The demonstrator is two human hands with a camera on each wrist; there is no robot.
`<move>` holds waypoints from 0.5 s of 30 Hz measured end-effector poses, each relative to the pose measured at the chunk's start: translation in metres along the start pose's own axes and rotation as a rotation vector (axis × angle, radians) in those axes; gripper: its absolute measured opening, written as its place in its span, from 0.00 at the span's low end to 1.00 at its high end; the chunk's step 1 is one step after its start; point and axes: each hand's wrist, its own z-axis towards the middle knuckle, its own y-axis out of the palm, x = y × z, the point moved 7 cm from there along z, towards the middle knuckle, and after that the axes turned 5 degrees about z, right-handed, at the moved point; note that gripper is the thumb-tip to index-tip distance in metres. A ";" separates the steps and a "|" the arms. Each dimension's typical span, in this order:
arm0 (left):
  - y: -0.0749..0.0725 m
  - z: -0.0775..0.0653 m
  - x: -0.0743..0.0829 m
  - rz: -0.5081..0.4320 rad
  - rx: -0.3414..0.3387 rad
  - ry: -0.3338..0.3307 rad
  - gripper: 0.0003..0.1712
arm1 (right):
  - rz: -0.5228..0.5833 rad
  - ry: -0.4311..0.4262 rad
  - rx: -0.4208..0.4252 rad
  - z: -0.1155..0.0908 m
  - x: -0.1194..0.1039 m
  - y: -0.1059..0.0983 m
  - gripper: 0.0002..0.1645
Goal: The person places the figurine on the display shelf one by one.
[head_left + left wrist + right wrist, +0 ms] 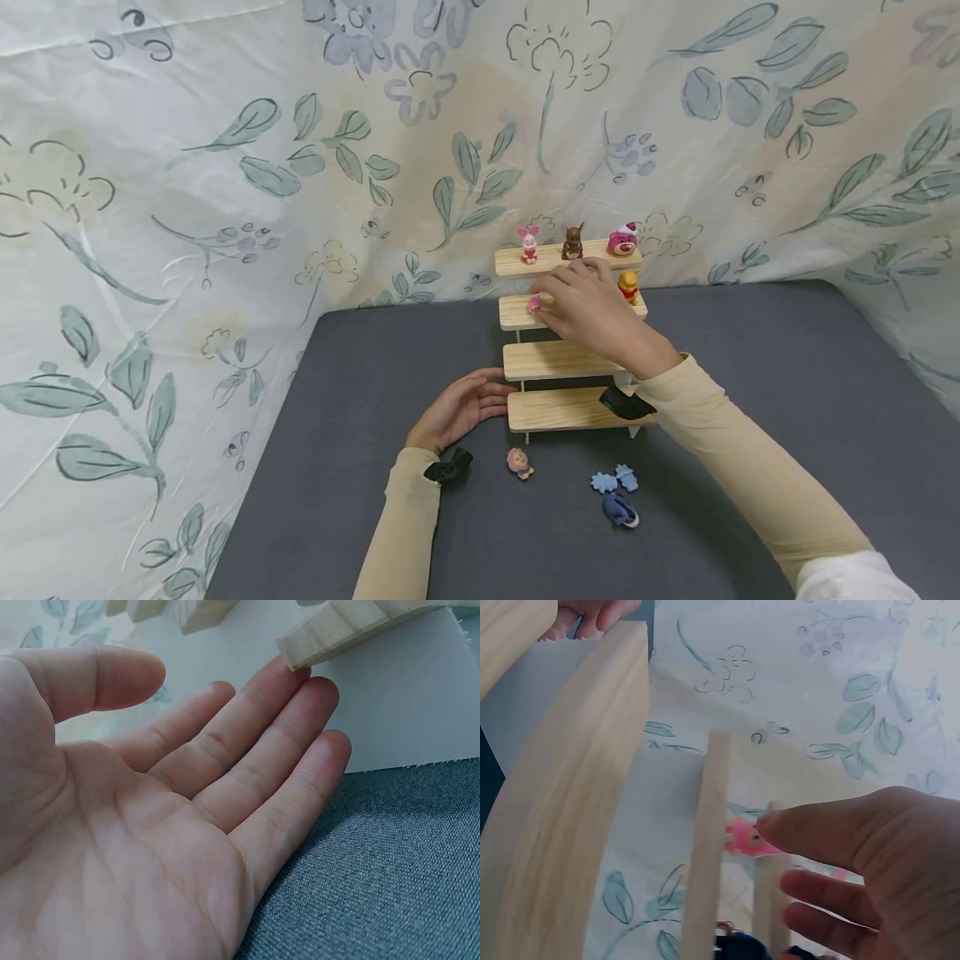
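Observation:
A stepped wooden display rack [558,360] stands on the dark table. My right hand [588,310] reaches over its second shelf from the top and pinches a small pink figurine [744,837] near that shelf's left end. Part of the figurine is hidden by the thumb and fingers. My left hand [461,407] is palm up beside the rack, its fingers extended and the fingertips [322,694] against the left end of a lower shelf. A yellow-and-red bear figurine [628,286] stands at the right of the second shelf.
Along the top shelf are a piglet figurine [528,244], a brown kangaroo figurine [572,242] and a magenta bear figurine [622,240]. In front of the rack lie a peach-coloured figurine [519,463], light blue pieces [603,482] and a dark blue figurine [619,510]. Floral cloth [225,208] hangs behind.

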 end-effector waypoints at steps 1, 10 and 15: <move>0.000 0.001 0.000 0.000 0.002 0.000 0.26 | -0.011 -0.008 0.012 -0.002 -0.001 -0.002 0.17; 0.001 0.006 0.001 0.006 -0.001 0.011 0.22 | 0.012 -0.132 0.071 -0.025 -0.017 -0.022 0.22; 0.001 0.009 0.001 0.011 0.005 0.013 0.23 | 0.127 -0.127 -0.038 -0.035 -0.020 -0.022 0.23</move>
